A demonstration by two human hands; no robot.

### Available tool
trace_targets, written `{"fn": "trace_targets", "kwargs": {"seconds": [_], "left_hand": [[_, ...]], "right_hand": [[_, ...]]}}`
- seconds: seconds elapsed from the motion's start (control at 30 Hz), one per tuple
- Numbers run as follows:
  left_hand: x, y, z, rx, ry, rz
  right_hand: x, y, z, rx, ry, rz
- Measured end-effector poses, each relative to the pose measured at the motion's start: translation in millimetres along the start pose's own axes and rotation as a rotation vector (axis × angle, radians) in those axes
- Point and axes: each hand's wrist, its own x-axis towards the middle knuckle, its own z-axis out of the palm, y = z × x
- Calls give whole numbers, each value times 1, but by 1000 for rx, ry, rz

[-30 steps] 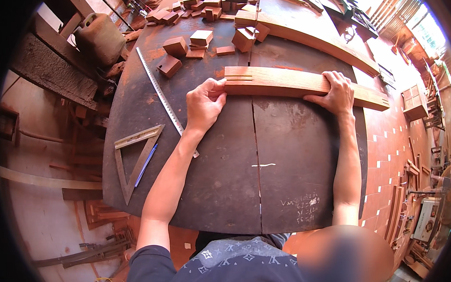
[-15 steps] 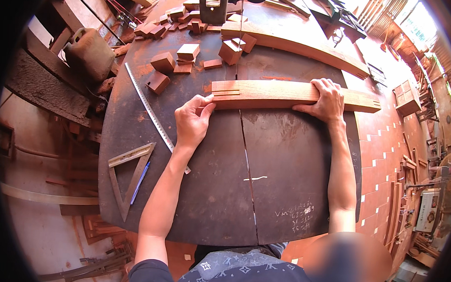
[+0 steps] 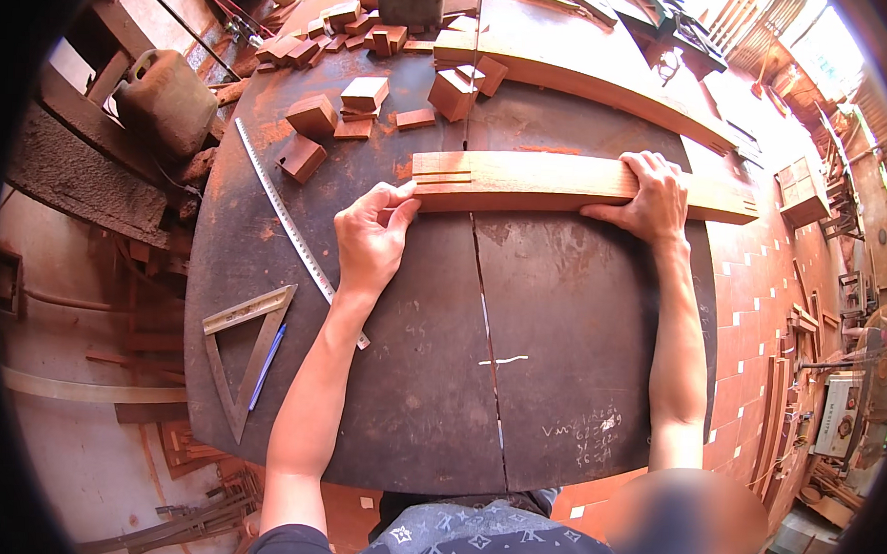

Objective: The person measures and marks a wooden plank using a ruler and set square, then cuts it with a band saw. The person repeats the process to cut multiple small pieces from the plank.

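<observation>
A reddish wooden beam point(image 3: 525, 184) lies crosswise over the dark bandsaw table point(image 3: 410, 393), with narrow slots cut near both ends. My left hand point(image 3: 375, 234) pinches its left end between thumb and fingers. Toward the right, my right hand point(image 3: 653, 198) grips the beam from above, fingers over the far edge and thumb along the near face. The upright saw blade point(image 3: 475, 44) stands beyond the beam, in line with the slit in the table. The beam's right end reaches past the table edge.
A steel ruler point(image 3: 280, 213), a set square point(image 3: 227, 367) and a blue pen point(image 3: 267, 367) lie on the left. Several wood offcuts point(image 3: 312, 116) sit at the far left. A longer board point(image 3: 587, 87) lies behind the blade; a plastic jerrycan point(image 3: 166, 103) stands off the table.
The view has shifted slightly. Both hands keep their hold on the beam, which stays in nearly the same place on the table.
</observation>
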Motion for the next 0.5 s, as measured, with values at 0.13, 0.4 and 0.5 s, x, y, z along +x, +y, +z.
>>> {"fn": "trace_targets", "kwargs": {"seconds": [0.13, 0.4, 0.5], "left_hand": [[0, 0, 2, -39, 19, -7], [1, 2, 1, -10, -7, -31], [1, -1, 2, -36, 17, -20]], "right_hand": [[1, 2, 3, 8, 11, -22], [1, 3, 3, 7, 19, -33], [1, 3, 4, -3, 30, -37]]}}
